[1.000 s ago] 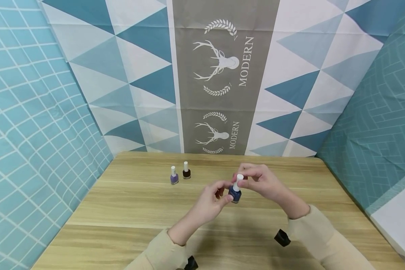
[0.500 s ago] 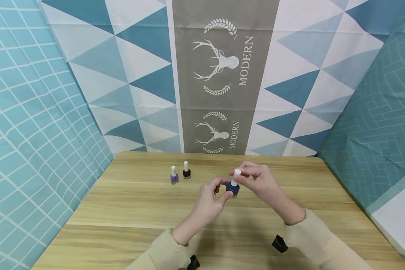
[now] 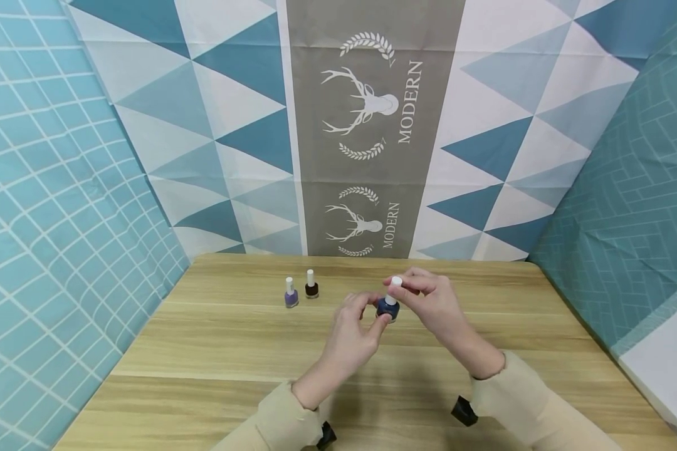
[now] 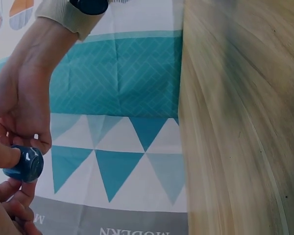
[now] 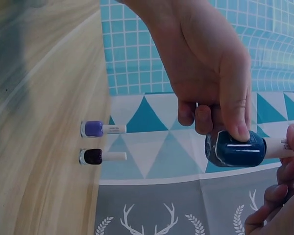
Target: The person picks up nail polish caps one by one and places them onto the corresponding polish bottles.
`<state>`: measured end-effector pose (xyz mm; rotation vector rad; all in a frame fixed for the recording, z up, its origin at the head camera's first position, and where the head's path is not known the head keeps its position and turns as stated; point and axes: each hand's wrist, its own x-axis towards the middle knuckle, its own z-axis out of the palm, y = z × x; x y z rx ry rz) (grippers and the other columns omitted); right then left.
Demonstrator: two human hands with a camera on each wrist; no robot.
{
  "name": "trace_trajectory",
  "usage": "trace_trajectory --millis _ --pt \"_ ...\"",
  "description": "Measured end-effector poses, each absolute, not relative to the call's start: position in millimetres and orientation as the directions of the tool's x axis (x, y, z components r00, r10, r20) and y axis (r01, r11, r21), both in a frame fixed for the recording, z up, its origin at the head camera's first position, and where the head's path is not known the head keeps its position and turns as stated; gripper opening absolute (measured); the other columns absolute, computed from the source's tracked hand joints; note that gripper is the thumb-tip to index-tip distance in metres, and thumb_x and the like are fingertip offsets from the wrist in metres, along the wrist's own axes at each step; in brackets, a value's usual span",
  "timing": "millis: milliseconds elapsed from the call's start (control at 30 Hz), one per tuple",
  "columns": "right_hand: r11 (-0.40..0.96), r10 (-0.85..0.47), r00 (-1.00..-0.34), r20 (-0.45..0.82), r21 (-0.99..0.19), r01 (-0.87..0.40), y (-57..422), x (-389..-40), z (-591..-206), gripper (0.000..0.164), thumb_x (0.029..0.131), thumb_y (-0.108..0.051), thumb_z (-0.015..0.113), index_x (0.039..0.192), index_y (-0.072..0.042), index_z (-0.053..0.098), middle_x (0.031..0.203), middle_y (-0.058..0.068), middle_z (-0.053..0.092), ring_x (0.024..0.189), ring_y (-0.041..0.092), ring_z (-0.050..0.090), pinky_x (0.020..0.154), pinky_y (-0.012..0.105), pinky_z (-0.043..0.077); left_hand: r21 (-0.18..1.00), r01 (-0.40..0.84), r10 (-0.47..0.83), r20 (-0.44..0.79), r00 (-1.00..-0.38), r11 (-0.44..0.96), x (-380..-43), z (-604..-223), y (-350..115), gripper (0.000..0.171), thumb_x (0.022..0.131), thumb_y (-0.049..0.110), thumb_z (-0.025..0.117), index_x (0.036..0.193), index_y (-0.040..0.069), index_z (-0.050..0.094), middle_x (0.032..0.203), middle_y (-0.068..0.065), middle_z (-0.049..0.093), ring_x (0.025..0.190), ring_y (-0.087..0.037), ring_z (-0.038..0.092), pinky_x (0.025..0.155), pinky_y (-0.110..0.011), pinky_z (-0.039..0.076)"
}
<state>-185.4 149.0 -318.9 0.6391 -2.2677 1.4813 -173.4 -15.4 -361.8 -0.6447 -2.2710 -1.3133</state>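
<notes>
A dark blue nail polish bottle (image 3: 387,309) with a white cap (image 5: 275,148) is held above the table, slightly tilted. My left hand (image 3: 351,335) pinches its glass body between thumb and fingers. With thumb and fingertips, my right hand (image 3: 431,304) grips the cap; it appears still seated on the bottle. In the left wrist view the bottle's base (image 4: 33,165) faces the camera, and the cap is hidden there. Two more bottles stand upright farther back on the left: a purple nail polish (image 3: 291,297) and a dark, nearly black nail polish (image 3: 312,288).
The wooden table (image 3: 214,351) reaches back to a patterned cloth backdrop (image 3: 248,156). Blue tile-patterned cloth (image 3: 45,219) hangs at the left, teal cloth (image 3: 626,207) at the right. Black wrist devices show below both sleeves.
Both hands have shifted slightly away and left, raising the blue bottle a little in the head view. The grips look the same, and the other two bottles have stayed put.
</notes>
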Motion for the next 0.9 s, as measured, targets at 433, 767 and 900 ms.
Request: trace_trajectory --millis 433,767,900 --pt "0.342 -0.138 -0.864 0.484 -0.795 -0.500 145.8 -182.7 -316.7 0.015 0.085 -0.017 0.071 0.096 -0.009 0.076 0.077 0.003 0.062 0.064 0.013 0.048 0.056 0.023 0.040 0.643 0.632 0.169 0.631 -0.757 0.432 -180.0 -366.4 -17.0 0.019 0.078 0.020 0.077 0.093 0.013 0.068 0.086 0.006 0.066 0.083 -0.007 0.051 0.070 -0.025 0.042" --pt "0.345 -0.100 -0.830 0.549 -0.763 -0.546 140.8 -182.9 -323.0 0.015 0.083 -0.017 0.072 0.097 -0.010 0.076 0.078 0.000 0.066 0.066 0.011 0.050 0.056 0.022 0.042 0.608 0.657 0.125 0.685 -0.718 0.447 -181.3 -369.3 -15.0 0.019 0.076 0.022 0.079 0.089 0.013 0.068 0.082 0.007 0.067 0.080 -0.006 0.054 0.072 -0.030 0.047" --pt "0.337 -0.095 -0.821 0.563 -0.758 -0.558 139.5 -183.4 -324.2 0.015 0.083 -0.015 0.072 0.096 -0.009 0.076 0.078 0.001 0.066 0.066 0.011 0.050 0.056 0.022 0.043 0.613 0.644 0.118 0.676 -0.727 0.458 -181.7 -369.5 -15.2 0.019 0.076 0.023 0.079 0.088 0.014 0.068 0.081 0.008 0.066 0.079 -0.006 0.053 0.072 -0.028 0.046"
